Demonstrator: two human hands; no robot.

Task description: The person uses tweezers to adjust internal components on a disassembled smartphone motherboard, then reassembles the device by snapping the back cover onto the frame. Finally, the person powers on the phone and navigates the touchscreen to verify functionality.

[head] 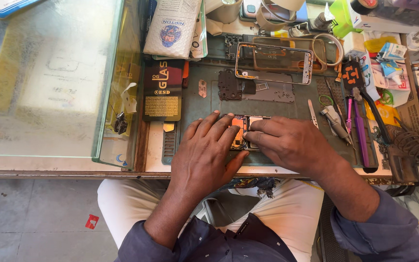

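Head view looks straight down on my 2 hands, which meet over an opened phone [242, 132] lying on the grey-green work mat [287, 109], near its front edge. My left hand [204, 155] lies flat with its fingers spread and pressing down on the left part of the phone. My right hand [287, 143] comes in from the right with its fingertips [250, 137] bunched at a small part on the board; whether they pinch something or only push on it, I cannot tell.

To do this well, I judge that the left hand should hold the body steady while the right works with light, straight pressure, since small connectors bend easily.

Far of the hands lie a dark inner plate [230, 85] and an empty phone frame [273, 63]. To the right sit tweezers [313, 113] and a row of hand tools [355, 121].

Most of the phone is hidden under both hands, so its outline and the exact part being touched stay unclear. The right side of the bench is cut off by the picture's edge.
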